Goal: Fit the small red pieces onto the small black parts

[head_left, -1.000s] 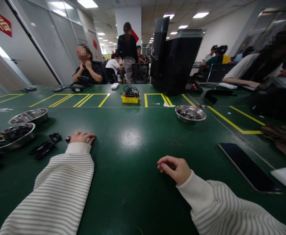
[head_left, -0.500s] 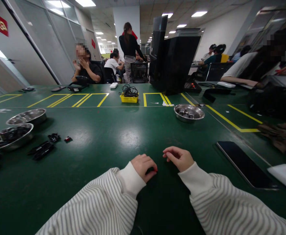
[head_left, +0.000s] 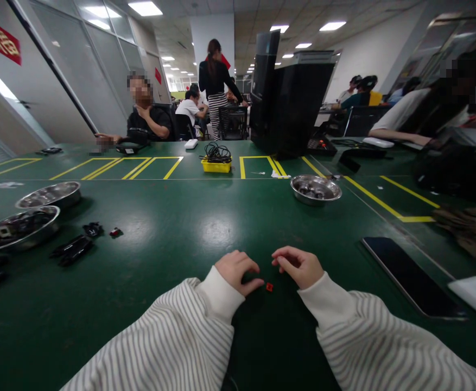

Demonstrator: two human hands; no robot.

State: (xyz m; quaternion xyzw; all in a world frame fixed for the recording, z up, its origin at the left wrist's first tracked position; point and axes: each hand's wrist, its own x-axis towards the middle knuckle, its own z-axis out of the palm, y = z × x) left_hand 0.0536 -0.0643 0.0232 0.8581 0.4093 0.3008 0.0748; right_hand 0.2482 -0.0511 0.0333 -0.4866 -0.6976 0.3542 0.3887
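My left hand [head_left: 238, 271] rests on the green table [head_left: 205, 217] close in front of me, fingers curled, thumb tip just left of a tiny red part [head_left: 269, 286]. The red part lies loose on the table between my hands. My right hand [head_left: 298, 266] sits a little to its right, fingers bent into a loose pinch; what it holds, if anything, is hidden. Both sleeves are white with thin stripes.
Two steel bowls [head_left: 18, 225] [head_left: 48, 194] and black parts [head_left: 73, 248] lie at the left, with a small red-black piece [head_left: 116, 232]. Another bowl [head_left: 316, 188] stands at the right, a phone [head_left: 411, 277] nearer. A yellow tray [head_left: 216, 163] and a black machine [head_left: 290, 103] stand behind; people sit around.
My left hand came from the parts at the left to the middle beside my right hand, carrying a red part, which now lies on the table between them.
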